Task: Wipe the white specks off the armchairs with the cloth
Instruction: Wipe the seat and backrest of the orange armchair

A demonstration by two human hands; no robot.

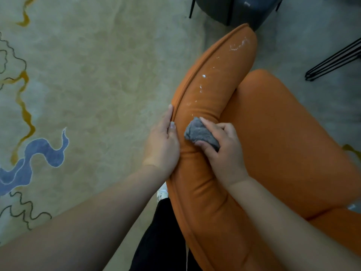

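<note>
An orange armchair (283, 137) fills the right half of the view, its padded backrest roll (213, 90) running from bottom centre to top right. White specks (203, 76) and smears (239, 45) dot the upper part of that roll. My right hand (222, 151) grips a bunched grey cloth (199, 133) and holds it against the roll just below the lowest specks. My left hand (163, 145) lies against the outer side of the roll along its seam, fingers straight and thumb on top.
A beige rug (88, 85) with blue and mustard squiggles covers the floor to the left. A dark grey chair (234, 8) stands at the top, black wire legs (336, 61) at the right edge. My black trouser leg (162, 241) is below.
</note>
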